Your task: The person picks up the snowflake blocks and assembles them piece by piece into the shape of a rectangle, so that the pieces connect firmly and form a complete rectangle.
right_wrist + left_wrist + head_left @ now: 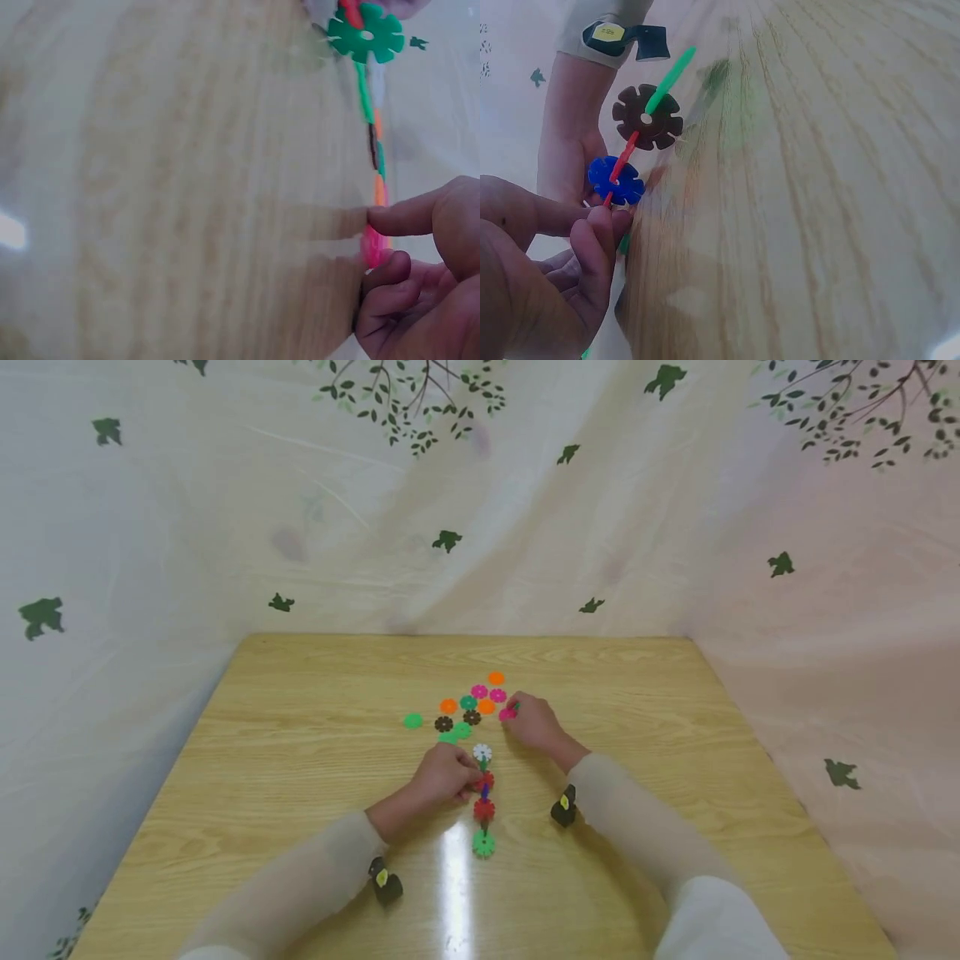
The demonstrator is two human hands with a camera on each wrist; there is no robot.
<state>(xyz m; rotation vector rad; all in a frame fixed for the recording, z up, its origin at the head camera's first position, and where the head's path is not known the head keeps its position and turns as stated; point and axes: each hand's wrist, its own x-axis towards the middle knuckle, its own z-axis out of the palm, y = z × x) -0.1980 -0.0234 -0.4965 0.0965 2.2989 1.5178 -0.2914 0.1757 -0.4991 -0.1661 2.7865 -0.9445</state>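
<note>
A chain of notched plastic interlocking discs runs toward the person, a white disc (482,752) at its far end and a light green disc (483,844) at its near end. My left hand (447,774) pinches the farther red disc (487,781) of this chain. In the left wrist view, a blue disc (616,181) and a brown disc (647,118) stand upright between the flat-seen ones. Beyond the chain, to its right, my right hand (534,720) pinches a pink disc (507,715) between thumb and finger. A bit of green shows by those fingers.
Loose discs lie in a cluster past the hands, among them an orange disc (497,678), a brown disc (444,724) and a green disc (413,721). All are on a wooden table (315,693), backed by a leaf-patterned cloth (510,568).
</note>
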